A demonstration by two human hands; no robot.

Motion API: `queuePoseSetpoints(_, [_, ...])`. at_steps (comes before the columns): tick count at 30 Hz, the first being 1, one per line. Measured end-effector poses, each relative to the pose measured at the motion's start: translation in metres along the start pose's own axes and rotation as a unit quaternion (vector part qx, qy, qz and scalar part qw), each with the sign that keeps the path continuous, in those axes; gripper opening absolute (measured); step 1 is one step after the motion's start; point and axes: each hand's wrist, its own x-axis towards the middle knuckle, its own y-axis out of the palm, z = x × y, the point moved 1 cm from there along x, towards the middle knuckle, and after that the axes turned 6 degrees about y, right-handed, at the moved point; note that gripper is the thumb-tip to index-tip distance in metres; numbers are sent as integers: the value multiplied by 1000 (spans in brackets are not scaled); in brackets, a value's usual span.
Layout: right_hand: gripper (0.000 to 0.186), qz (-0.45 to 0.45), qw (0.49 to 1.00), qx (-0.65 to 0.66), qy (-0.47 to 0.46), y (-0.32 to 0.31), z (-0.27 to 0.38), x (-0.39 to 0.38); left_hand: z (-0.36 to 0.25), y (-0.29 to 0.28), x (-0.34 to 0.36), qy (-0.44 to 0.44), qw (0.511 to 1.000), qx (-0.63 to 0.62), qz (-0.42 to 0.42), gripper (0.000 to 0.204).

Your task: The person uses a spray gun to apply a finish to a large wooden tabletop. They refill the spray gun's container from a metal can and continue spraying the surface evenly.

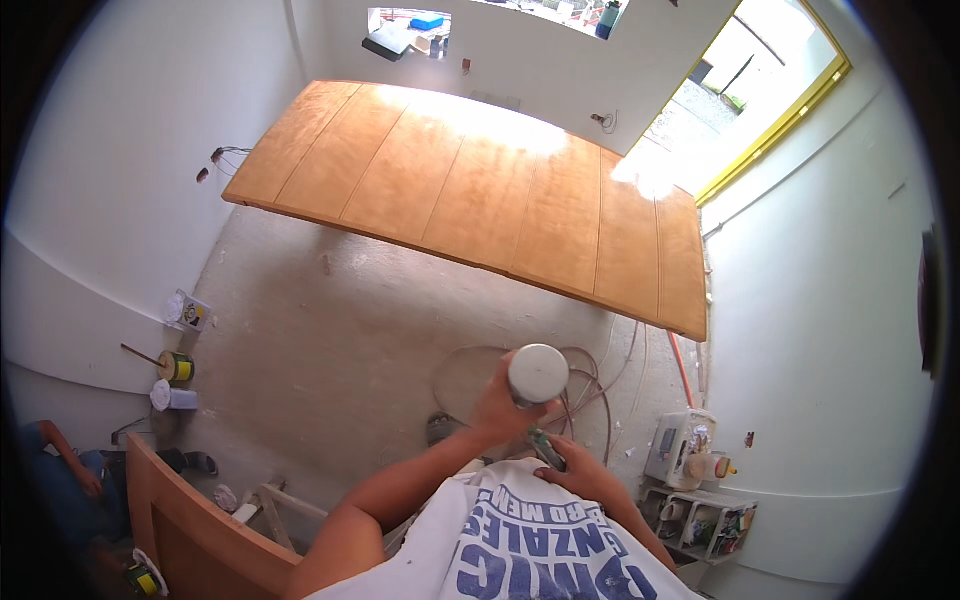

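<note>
The left hand (492,408) is curled around a cylindrical cup (539,374), fingers wrapped on its side, held in front of the person's waist above the floor. The cup's round top is smooth, pale grey and slightly shiny, with a faint rim. Just below it, the right hand (575,468) is at a small dark-and-green fitting (545,447); its fingers are partly hidden, so I cannot tell how firmly they close. Behind the cup, thin reddish hoses (607,405) loop over the dusty, scuffed grey concrete floor (300,310). Farther out, a broad orange-brown wooden panel (480,205) lies raised above the floor, its satin surface scored by straight grooves and bright with glare. A second, curved-looking wooden panel (175,515) stands at lower left, near a seated co-worker (75,470). Along the left wall, a yellow-and-dark can (180,367) has a stick protruding from it, between two whitish containers (187,311). On the right, a whitish plastic jug (672,450) sits above a grey crate (680,538) holding jumbled small items, hard to identify.
</note>
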Motion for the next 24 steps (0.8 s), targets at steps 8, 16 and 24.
queuePoseSetpoints(8, [59, 47, 987, 126, 93, 30, -58, 17, 20, -137, -1, -27, 983, -36, -176, 77])
queuePoseSetpoints(16, [27, -8, 983, -127, 133, 56, -186, 21, -12, -274, -26, 11, 956, 6, -292, 78])
queuePoseSetpoints(24, [24, -22, 947, -259, 187, 26, -249, -53, -30, -286, -26, 16, 956, -15, -292, 75])
